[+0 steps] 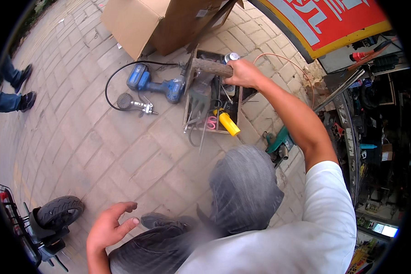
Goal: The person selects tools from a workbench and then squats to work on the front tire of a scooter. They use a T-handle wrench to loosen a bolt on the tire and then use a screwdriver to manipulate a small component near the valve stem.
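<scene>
My right hand [243,74] reaches far forward, its fingers wrapped round the right end of a thick wooden handle [210,67] that spans a wooden toolbox [237,119]. Inside the toolbox lie work gloves [199,102], a yellow cylindrical tool [228,123], pink-handled scissors [211,122] and thin metal rods. A round tin [231,57] sits near my fingers. I cannot tell whether the toolbox rests fully on the ground. At the lower left my left hand [110,225] hangs near my knee, thumb and fingers apart, holding nothing.
Left of the toolbox lie a blue cordless impact wrench [162,86] and a tyre inflator gauge [131,103] with a black hose. A cardboard box [169,32] stands beyond. A green power tool [280,140] is at right, a tyre [59,213] at lower left, another person's shoes [26,100] far left.
</scene>
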